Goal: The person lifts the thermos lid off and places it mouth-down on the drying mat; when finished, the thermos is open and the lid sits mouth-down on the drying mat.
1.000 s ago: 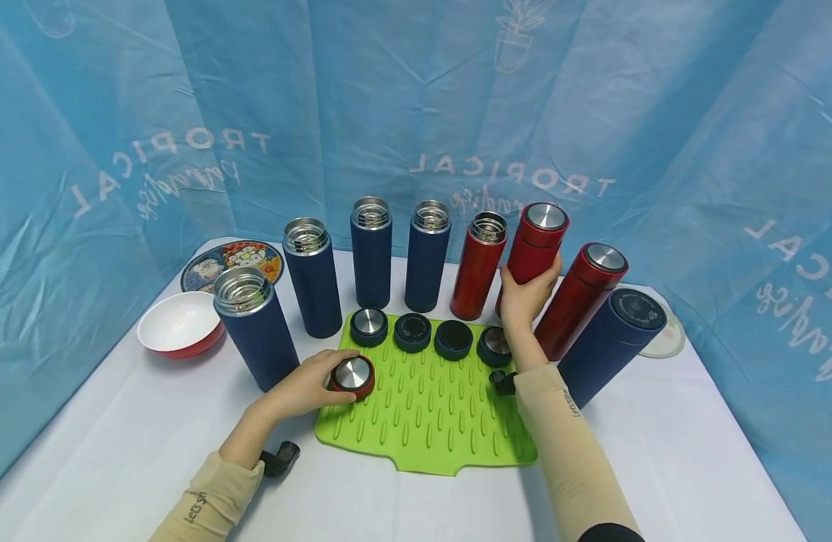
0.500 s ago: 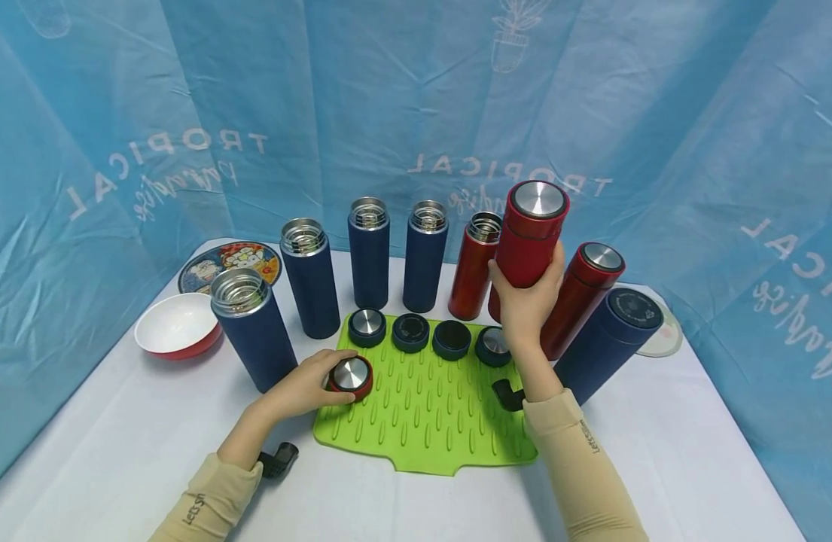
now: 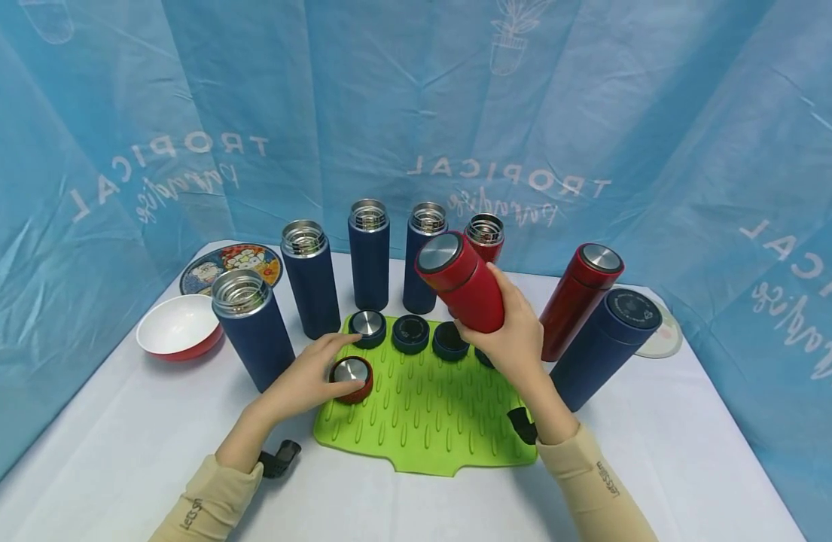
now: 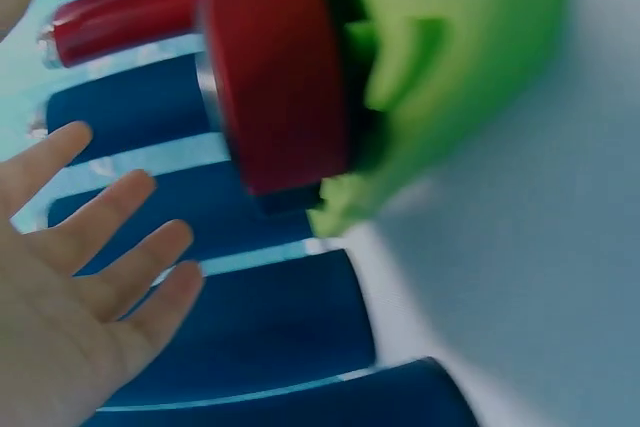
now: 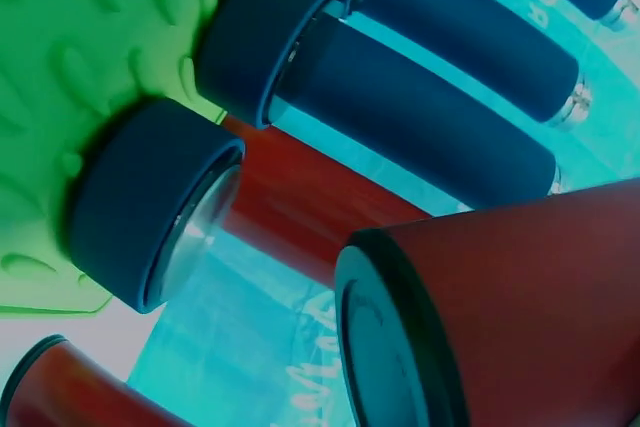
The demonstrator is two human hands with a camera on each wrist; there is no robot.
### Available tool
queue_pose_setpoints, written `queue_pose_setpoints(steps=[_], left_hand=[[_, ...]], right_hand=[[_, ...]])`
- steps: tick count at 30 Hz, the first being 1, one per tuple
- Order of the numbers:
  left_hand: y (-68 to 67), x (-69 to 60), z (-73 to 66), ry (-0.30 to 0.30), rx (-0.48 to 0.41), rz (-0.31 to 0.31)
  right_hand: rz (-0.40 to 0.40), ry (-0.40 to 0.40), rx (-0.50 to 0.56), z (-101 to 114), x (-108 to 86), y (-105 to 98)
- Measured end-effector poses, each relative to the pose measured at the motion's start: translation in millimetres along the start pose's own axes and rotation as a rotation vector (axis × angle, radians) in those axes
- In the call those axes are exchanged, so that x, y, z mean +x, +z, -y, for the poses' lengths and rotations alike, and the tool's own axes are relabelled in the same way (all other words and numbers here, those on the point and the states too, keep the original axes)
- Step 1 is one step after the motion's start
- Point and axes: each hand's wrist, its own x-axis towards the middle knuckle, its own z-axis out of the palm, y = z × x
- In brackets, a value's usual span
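Flask (image 3: pixel 464 284), smooth red cylinder, fills clamped right grip (image 3: pixel 510 339); left grip (image 3: pixel 309 382) is splayed.

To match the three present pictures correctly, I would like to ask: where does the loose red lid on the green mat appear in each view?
Head: the red lid is left of and below centre, beside the left hand.
Left wrist: the red lid looks large, upper part, slightly left of centre.
Right wrist: not in it.
Shared landmark: the green mat.
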Motion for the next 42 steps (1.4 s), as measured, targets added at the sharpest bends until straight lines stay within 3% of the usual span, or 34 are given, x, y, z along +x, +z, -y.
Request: queue_pose_setpoints(steps=[5,13,18,24,27,36,42], left_hand=[[-8.2,-0.7,-17.0,0.043,-0.046,-0.082],[-14.2,-1.6,-33.9,0.120,-0.138,-0.164],[-16.0,0.6,-42.8,0.173,-0.153,-0.151],[-16.3,9.7,-47.8,0.335,-0.098,-0.105],[-16.5,13.5,-47.9,0.376,-0.096,-0.075],[-17.7,19.0,-46.6,0.345,-0.163,-0.021],[-19.0,22.1,-48.2,0.223,-0.166,-0.024]], right_hand=[[0.077,-0.115,-0.094,0.5,-8.6,0.6],[0.104,-0.364,-0.273,-2.7,-19.5,3.9],[0.174,-0.438,-0.320,-2.8,-22.4,5.6],[0.228,-0.502,-0.379,-3.0,-24.1,6.4],[0.239,-0.521,-0.396,-4.3,-24.7,7.1],[0.228,-0.550,-0.400,-11.8,-28.3,11.3],[0.164,-0.601,-0.405,-13.0,-29.0,13.2]])
